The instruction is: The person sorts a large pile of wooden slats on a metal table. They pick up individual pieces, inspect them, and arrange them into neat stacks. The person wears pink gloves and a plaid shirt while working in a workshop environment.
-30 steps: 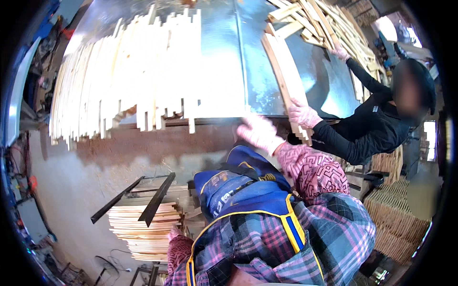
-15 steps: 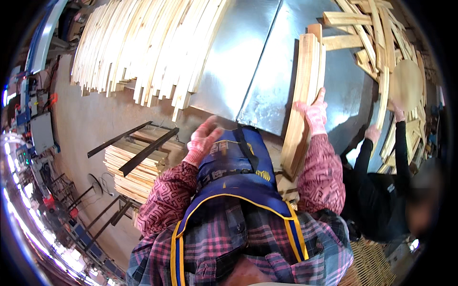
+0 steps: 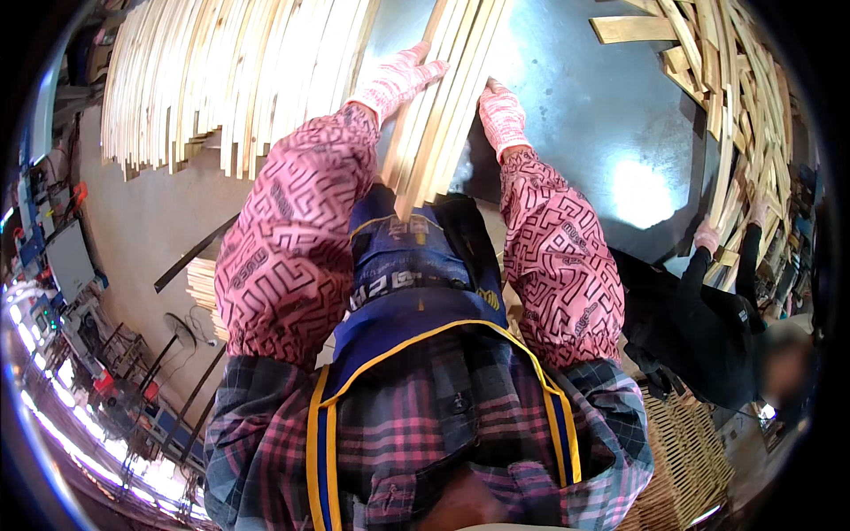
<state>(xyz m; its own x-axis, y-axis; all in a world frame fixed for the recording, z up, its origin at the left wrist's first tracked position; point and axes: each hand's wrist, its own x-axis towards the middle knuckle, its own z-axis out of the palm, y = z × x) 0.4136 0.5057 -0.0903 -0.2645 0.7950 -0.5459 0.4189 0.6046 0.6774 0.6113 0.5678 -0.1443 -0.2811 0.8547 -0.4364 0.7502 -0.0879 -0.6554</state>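
Note:
A bundle of several long, pale wooden strips (image 3: 443,115) lies lengthwise in front of me, its near ends reaching over my blue apron. My left hand (image 3: 398,81), in a pink-and-white knit glove, presses on its left side with the fingers reaching onto the top strips. Against the right side is my right hand (image 3: 503,115), gloved alike, its fingertips partly hidden behind the wood. Together the two hands clasp the bundle. To the left, a wide row of similar strips (image 3: 239,80) lies side by side.
Beneath the bundle spreads a shiny metal tabletop (image 3: 584,124). Loose wooden slats (image 3: 708,71) are heaped at the right, where a co-worker in black sleeves (image 3: 699,274) handles them. A stack of boards (image 3: 204,288) and a fan (image 3: 180,329) stand at lower left.
The bundle has shifted from the right of the table leftward, toward the row of strips. My left hand has come from beside the apron onto the bundle; my right hand has moved left with it.

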